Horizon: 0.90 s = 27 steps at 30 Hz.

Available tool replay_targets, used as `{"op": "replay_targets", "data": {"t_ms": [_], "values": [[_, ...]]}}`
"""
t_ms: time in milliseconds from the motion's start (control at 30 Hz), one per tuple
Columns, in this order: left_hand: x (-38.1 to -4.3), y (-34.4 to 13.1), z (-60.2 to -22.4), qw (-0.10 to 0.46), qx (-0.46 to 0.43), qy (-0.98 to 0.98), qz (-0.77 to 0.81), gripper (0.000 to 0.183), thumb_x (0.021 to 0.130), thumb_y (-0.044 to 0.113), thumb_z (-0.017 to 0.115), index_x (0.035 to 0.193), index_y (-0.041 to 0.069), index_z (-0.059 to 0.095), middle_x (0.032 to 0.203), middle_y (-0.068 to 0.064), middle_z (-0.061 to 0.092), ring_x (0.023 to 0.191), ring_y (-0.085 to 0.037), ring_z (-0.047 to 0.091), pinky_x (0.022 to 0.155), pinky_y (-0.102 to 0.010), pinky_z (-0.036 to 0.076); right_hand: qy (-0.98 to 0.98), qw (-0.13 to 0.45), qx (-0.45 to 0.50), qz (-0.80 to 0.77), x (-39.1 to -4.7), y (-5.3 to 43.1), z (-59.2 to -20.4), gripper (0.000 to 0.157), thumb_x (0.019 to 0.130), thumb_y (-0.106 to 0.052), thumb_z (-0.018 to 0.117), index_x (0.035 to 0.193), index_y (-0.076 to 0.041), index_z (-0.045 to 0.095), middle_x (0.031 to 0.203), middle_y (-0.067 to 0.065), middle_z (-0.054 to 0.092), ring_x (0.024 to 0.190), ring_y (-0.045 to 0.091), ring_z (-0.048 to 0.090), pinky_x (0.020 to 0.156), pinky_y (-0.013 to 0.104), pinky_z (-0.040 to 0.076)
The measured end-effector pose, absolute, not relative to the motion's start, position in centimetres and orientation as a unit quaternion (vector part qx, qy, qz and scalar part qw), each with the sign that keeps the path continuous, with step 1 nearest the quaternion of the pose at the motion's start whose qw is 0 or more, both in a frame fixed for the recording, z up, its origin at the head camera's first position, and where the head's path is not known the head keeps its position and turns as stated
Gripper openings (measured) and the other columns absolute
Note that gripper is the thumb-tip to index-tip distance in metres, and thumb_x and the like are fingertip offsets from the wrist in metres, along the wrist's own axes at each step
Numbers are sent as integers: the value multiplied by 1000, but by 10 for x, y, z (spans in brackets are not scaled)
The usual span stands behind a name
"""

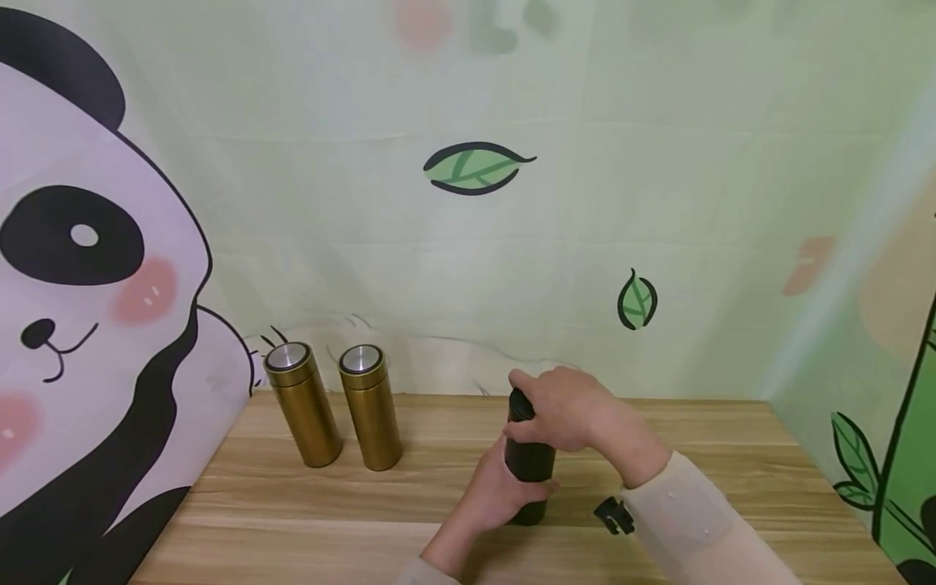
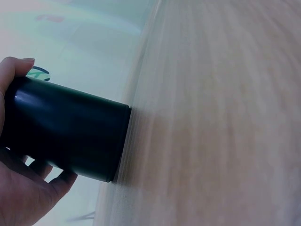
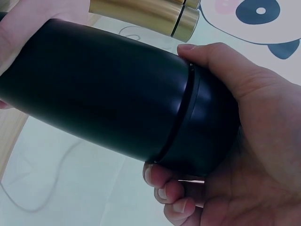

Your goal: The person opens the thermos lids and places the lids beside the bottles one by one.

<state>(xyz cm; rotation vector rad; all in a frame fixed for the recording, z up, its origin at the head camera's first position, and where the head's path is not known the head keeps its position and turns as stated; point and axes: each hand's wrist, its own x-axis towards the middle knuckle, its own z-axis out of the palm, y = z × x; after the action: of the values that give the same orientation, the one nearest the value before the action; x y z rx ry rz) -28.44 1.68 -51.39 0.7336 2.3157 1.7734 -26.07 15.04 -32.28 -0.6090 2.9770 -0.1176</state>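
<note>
A dark, nearly black thermos flask (image 1: pixel 530 463) stands upright on the wooden table, right of the middle in the head view. My left hand (image 1: pixel 491 493) grips its body low down, the thumb on one side and fingers on the other. Over the top, my right hand (image 1: pixel 574 406) holds the lid (image 3: pixel 214 120), fingers and thumb curled round it. In the right wrist view the lid sits on the body, with a thin dark groove between them. The flask's base (image 2: pixel 120 143) meets the tabletop in the left wrist view.
Two gold thermos flasks (image 1: pixel 310 414) with silver-topped lids stand at the back left of the wooden table (image 1: pixel 439 520). Behind rises a pale green backdrop (image 1: pixel 329 203) with a panda and leaves. A black clip (image 1: pixel 614 516) hangs by my right sleeve.
</note>
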Motion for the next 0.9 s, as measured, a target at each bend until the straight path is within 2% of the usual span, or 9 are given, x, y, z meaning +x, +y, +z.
{"op": "replay_targets", "data": {"t_ms": [367,667,900], "values": [[-284,16,-513,80,242,762,596,76,84,28,84,147,33,43,126,8,63,109,-14,62,97,-36,49,976,53,-208,-43,-261,151,-322,45,95,-48,70,123,-15,56,86,4,62,81,23,56,67,35,48],[-284,17,-515,73,239,761,599,74,82,30,86,144,28,46,123,2,65,106,-14,61,93,-35,49,973,68,-214,-45,-260,152,-320,43,96,-47,69,121,-15,55,85,4,60,82,24,55,68,35,45],[-284,16,-514,78,239,761,598,75,84,26,84,146,32,44,126,6,64,108,-14,62,96,-37,49,972,78,-216,-40,-260,152,-318,46,97,-47,69,125,-15,53,89,6,60,87,26,54,71,37,45]]}}
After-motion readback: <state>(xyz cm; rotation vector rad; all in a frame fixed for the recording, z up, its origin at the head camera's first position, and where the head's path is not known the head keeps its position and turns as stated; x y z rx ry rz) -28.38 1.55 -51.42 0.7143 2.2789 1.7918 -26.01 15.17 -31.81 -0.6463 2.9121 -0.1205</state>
